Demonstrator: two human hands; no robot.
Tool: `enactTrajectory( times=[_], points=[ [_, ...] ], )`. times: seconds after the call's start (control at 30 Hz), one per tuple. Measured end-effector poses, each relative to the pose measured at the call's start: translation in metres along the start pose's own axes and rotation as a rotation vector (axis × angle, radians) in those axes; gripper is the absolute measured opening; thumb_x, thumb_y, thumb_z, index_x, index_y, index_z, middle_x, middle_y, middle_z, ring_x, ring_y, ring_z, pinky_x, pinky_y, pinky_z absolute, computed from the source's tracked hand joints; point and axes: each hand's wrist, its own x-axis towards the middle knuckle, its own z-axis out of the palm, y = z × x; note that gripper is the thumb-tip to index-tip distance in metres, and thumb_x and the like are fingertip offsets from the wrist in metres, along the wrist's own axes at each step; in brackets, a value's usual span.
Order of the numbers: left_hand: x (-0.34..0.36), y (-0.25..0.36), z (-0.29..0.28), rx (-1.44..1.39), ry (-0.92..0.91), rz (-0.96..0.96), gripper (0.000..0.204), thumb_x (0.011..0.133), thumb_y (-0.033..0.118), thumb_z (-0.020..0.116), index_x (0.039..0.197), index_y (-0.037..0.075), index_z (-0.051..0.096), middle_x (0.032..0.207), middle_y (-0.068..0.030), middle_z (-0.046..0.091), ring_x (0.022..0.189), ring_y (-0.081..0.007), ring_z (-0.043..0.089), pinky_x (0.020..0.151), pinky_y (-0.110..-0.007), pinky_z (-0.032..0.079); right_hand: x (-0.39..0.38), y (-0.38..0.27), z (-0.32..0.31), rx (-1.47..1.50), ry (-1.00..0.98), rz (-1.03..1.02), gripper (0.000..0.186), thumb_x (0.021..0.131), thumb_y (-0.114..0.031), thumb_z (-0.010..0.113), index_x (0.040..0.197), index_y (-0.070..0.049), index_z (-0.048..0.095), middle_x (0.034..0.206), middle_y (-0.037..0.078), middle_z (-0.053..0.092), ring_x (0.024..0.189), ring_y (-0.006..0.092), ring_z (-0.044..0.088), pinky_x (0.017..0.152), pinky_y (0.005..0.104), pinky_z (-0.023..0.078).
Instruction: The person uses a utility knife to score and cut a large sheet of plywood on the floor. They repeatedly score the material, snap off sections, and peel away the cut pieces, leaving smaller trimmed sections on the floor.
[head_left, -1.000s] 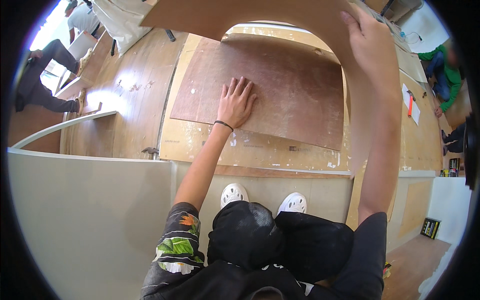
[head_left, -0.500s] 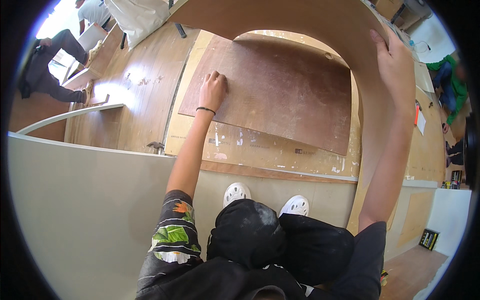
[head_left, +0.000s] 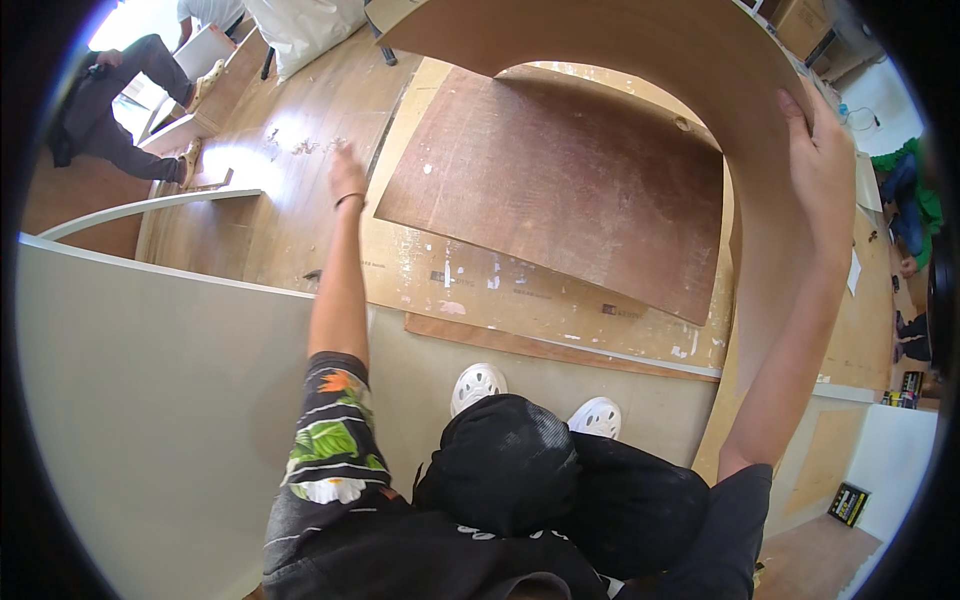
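Note:
My right hand (head_left: 822, 150) grips the edge of a thin brown sheet (head_left: 620, 30), thumb on its inner face. The sheet bends in a wide arch over the far side of a reddish-brown plywood panel (head_left: 570, 190). That panel lies at an angle on a yellowish printed board (head_left: 450, 270) spotted with white. My left hand (head_left: 347, 172) is in the air just left of the panel, apart from it. Motion blurs its fingers; I see nothing clearly held. A hammer (head_left: 312, 276) beside my left forearm is mostly hidden.
A large grey panel (head_left: 150, 380) fills the left side, with a curved pale strip (head_left: 150, 205) beyond it. One person (head_left: 120, 120) sits at the far left; another in green (head_left: 925, 190) is at the far right. A white sack (head_left: 300, 30) stands at the back.
My left hand has lifted off the plywood panel and swung left. My right hand still holds the bent sheet. The view has shifted slightly.

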Motion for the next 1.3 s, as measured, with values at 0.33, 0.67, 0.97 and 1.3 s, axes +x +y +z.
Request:
enactTrajectory(
  times=[0.33,0.67,0.97,1.3],
  points=[
    [-0.029,0.068,-0.012,-0.387,-0.307,0.322,0.013,0.087,0.009,0.065,0.098,0.004,0.07,0.095,-0.0152,0.064,0.089,-0.029,0.067,0.079,-0.037,0.053,0.0,-0.009,0.002,0.035,-0.021,-0.004,0.037,0.099,-0.028,0.053,0.131,-0.01,0.057,0.105,0.021,0.068,0.097,0.0304,0.066,0.088,0.034,0.047],
    [-0.012,0.103,-0.013,-0.066,-0.403,0.343,0.015,0.079,0.018,0.064,0.081,0.004,0.069,0.091,-0.0141,0.067,0.085,-0.0325,0.066,0.076,-0.041,0.053,-0.004,-0.005,0.0,-0.038,-0.016,0.005,0.037,0.099,-0.029,0.053,0.132,-0.013,0.057,0.088,0.019,0.067,0.078,0.0301,0.061,0.08,0.0348,0.047],
    [0.014,0.032,0.014,0.026,-0.203,0.061,0.018,0.08,0.015,0.064,0.091,0.001,0.062,0.085,-0.019,0.067,0.084,-0.0376,0.066,0.075,-0.046,0.052,-0.004,-0.012,-0.004,0.0,-0.033,-0.009,0.037,0.099,-0.03,0.054,0.13,-0.011,0.058,0.084,0.018,0.064,0.073,0.0281,0.057,0.078,0.0348,0.046],
    [-0.031,0.032,-0.02,-0.201,-0.027,0.296,0.018,0.09,0.004,0.054,0.106,0.004,0.061,0.093,-0.0189,0.067,0.085,-0.0375,0.067,0.076,-0.046,0.052,-0.005,-0.012,-0.001,0.028,-0.04,-0.027,0.035,0.099,-0.024,0.054,0.131,-0.011,0.057,0.112,0.019,0.068,0.102,0.0321,0.065,0.091,0.0344,0.046]
  ],
)
